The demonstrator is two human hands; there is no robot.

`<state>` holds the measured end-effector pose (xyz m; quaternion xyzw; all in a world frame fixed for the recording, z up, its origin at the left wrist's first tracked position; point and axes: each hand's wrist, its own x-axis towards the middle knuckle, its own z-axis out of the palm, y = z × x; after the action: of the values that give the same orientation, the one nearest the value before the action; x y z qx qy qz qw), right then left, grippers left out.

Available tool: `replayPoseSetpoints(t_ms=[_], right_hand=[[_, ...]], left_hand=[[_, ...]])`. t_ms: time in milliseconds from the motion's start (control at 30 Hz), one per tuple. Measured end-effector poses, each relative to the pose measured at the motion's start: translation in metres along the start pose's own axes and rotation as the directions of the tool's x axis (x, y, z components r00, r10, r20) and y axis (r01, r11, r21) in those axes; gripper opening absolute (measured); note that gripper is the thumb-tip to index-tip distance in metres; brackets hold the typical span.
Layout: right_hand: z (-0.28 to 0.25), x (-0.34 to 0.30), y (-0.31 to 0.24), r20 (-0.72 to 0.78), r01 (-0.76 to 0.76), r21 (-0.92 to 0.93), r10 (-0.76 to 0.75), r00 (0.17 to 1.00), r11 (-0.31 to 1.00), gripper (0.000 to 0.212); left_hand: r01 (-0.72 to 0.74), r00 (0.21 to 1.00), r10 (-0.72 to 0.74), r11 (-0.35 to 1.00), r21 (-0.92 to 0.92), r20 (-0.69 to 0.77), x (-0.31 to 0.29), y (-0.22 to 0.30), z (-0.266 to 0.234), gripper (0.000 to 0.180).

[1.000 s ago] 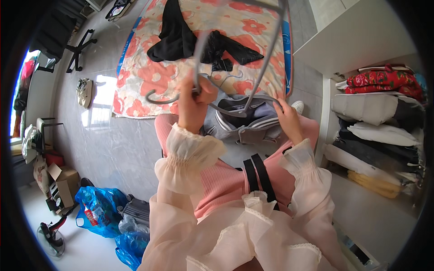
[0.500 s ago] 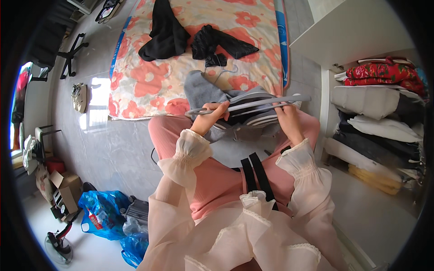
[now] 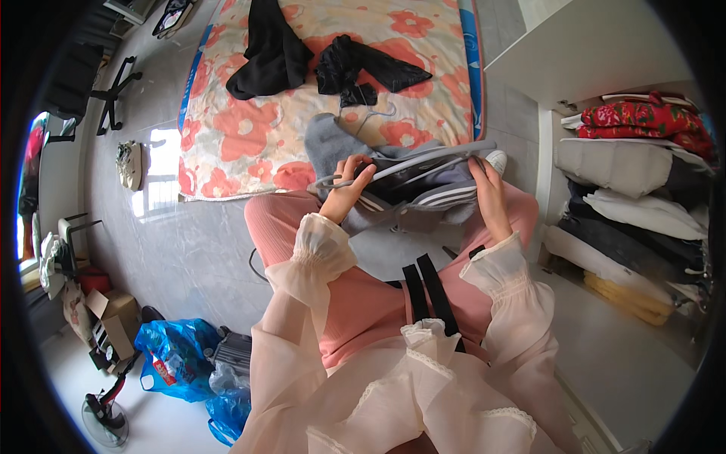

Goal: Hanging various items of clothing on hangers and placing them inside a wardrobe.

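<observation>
A grey garment (image 3: pixel 435 213) with white stripes along its trim lies bunched across my knees, its upper part resting on the floral mattress cover. A grey plastic hanger (image 3: pixel 439 155) crosses its opening. My left hand (image 3: pixel 348 189) is closed around the hanger's left end, beside the cloth. At the other side, my right hand (image 3: pixel 491 198) pinches the garment's edge just under the hanger's right end. The dark inside of the garment shows between my hands; some fingertips are hidden by the cloth.
Ahead lies a floral mattress (image 3: pixel 249 136) with black clothing (image 3: pixel 268 64) and a crumpled black piece (image 3: pixel 363 72) on it. An open cabinet with folded clothes (image 3: pixel 612 163) stands at the right. Blue plastic bags (image 3: pixel 178 352) and a cardboard box (image 3: pixel 117 321) sit at lower left.
The hanger's right end has shifted left and away from me. My right hand has moved slightly right to the garment's edge, and the opening is spread wider.
</observation>
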<state>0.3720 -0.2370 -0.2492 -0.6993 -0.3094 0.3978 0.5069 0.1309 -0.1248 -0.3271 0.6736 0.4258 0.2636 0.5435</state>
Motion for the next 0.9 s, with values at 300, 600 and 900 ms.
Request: replayPoseSetpoints(t_ms=[300, 600, 900], right_hand=[[-0.004, 0.019, 0.015, -0.065, -0.097, 0.183, 0.111, 0.992, 0.978, 0.036], [-0.01, 0.033, 0.016, 0.014, -0.287, 0.297, 0.296, 0.955, 0.911, 0.035], [-0.007, 0.031, 0.017, 0.039, -0.348, 0.284, 0.352, 0.935, 0.894, 0.034]], left_hand=[[0.355, 0.904, -0.156, 0.794, -0.494, 0.399, 0.016, 0.02, -0.005, 0.028], [0.367, 0.929, -0.277, 0.78, -0.507, 0.247, 0.025, 0.004, 0.0, 0.028], [0.426, 0.904, -0.328, 0.74, -0.521, 0.275, 0.025, -0.018, 0.005, 0.029]])
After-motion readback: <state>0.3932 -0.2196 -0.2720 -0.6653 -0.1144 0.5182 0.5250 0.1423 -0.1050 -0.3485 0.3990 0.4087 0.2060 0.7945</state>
